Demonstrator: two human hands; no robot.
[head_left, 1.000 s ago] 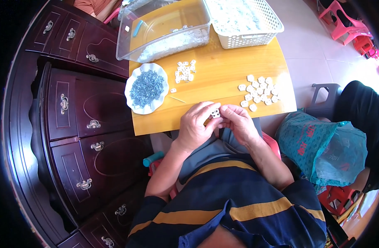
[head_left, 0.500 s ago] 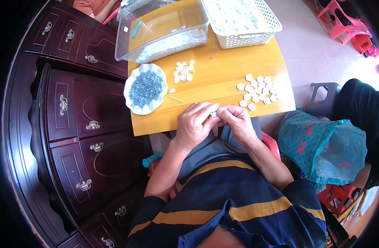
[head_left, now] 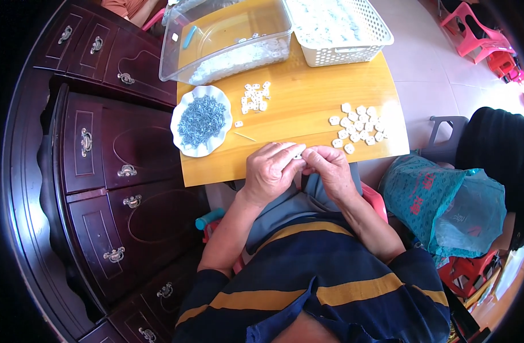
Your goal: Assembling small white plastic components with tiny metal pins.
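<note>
Over the table's near edge, my left hand [head_left: 271,170] and my right hand [head_left: 329,168] meet, their fingers closed around a small white plastic piece [head_left: 298,155]. Most of that piece is covered by my fingertips. Beyond my left hand, a thin yellowish stick [head_left: 244,136] lies on the wood beside a single white piece [head_left: 238,124]. A loose group of small white pieces with holes [head_left: 255,98] sits farther back. To the right, rounder white pieces [head_left: 359,126] are spread out. A white scalloped dish [head_left: 180,144] at the left holds many small dark metal screws [head_left: 201,122].
A clear plastic bin [head_left: 169,63] with white parts and a teal tool stands at the table's back, beside a white perforated basket [head_left: 347,55] of parts. Dark wooden drawers [head_left: 102,148] border the left. A teal plastic bag [head_left: 427,194] is at the right, near a grey stool [head_left: 446,131].
Both hands stay nearly in place, with only slight finger movement around the white piece. The whole view has shifted very slightly.
</note>
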